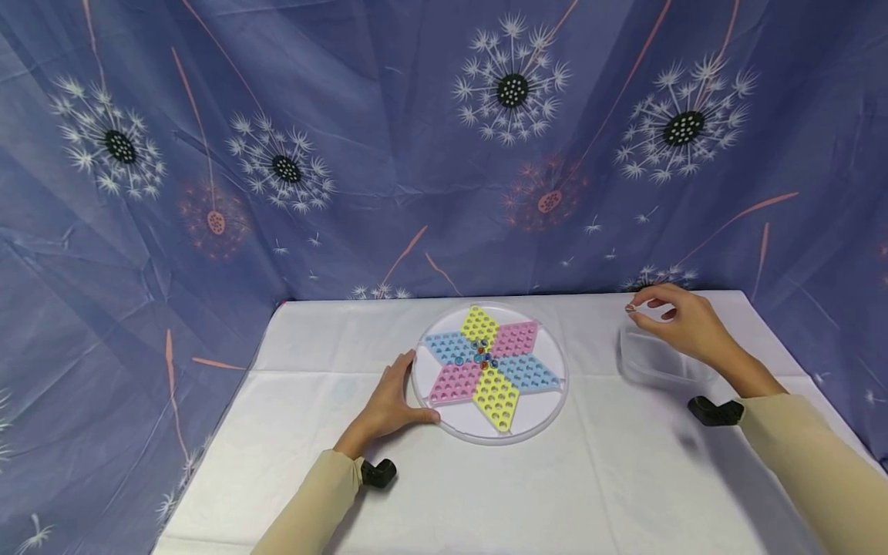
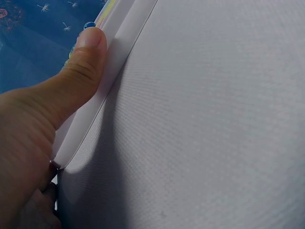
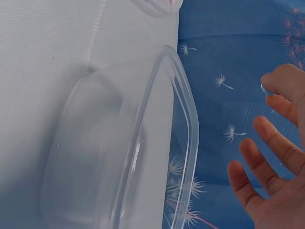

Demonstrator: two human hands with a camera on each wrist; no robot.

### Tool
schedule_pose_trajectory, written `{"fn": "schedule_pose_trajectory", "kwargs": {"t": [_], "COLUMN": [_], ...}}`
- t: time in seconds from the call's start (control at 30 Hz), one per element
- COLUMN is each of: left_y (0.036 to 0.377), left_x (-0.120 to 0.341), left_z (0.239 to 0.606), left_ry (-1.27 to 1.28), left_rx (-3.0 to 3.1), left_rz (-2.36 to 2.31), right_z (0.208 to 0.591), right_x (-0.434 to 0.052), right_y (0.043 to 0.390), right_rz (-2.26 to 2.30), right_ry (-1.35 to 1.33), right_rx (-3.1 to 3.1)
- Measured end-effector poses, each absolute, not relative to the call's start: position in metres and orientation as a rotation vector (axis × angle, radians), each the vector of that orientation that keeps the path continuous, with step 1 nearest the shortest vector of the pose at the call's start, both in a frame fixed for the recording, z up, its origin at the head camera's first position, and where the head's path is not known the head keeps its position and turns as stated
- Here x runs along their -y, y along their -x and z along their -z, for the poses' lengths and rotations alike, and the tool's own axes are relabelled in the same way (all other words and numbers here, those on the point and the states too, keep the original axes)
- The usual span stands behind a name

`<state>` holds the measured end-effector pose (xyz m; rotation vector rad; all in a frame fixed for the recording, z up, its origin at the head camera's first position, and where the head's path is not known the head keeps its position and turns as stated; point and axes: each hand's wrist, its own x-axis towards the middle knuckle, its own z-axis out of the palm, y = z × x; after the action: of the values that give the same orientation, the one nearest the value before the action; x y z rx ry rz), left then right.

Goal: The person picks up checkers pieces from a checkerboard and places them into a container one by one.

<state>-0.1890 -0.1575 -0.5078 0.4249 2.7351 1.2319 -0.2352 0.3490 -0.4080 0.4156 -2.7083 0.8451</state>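
no readable text — no labels, numbers, signs.

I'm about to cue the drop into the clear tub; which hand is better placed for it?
Right. The right hand hovers above the clear tub, pinching a marble. The left hand grips the board's rim, far from the tub.

A blue-violet cloth backdrop [image 1: 388, 154] hangs behind and wraps around both sides, creased and printed with white dandelion heads, faded red ones and thin orange stems. In front of it stands a tabletop [image 1: 486, 493] covered by a white cloth with 1 faint fold line running across. The light is soft and even.
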Motion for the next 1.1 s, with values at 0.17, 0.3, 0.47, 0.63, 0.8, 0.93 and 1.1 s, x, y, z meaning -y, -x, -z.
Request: {"fn": "schedule_pose_trajectory", "kwargs": {"t": [0.17,0.3,0.47,0.63,0.8,0.93,1.1], "left_y": [0.190,0.191,0.191,0.191,0.191,0.191,0.191], "left_x": [0.158,0.158,0.157,0.157,0.157,0.158,0.157], "left_z": [0.508,0.508,0.506,0.507,0.507,0.506,0.507], "left_ry": [-0.422,-0.434,-0.442,-0.417,-0.427,-0.431,-0.412], "left_rx": [-2.732,-2.735,-2.738,-2.729,-2.731,-2.731,-2.722], "left_rz": [-1.226,-1.226,-1.242,-1.220,-1.225,-1.240,-1.231], "right_z": [0.411,0.416,0.423,0.432,0.442,0.448,0.453], "right_x": [-0.354,-0.357,-0.359,-0.364,-0.368,-0.370,-0.371], "right_y": [0.233,0.232,0.231,0.228,0.227,0.227,0.229], "right_rz": [-0.840,-0.843,-0.827,-0.853,-0.853,-0.829,-0.823], "right_ry": [-0.433,-0.428,-0.375,-0.370,-0.392,-0.375,-0.345], "right_rx": [2.697,2.696,2.722,2.762,2.778,2.822,2.897]}}
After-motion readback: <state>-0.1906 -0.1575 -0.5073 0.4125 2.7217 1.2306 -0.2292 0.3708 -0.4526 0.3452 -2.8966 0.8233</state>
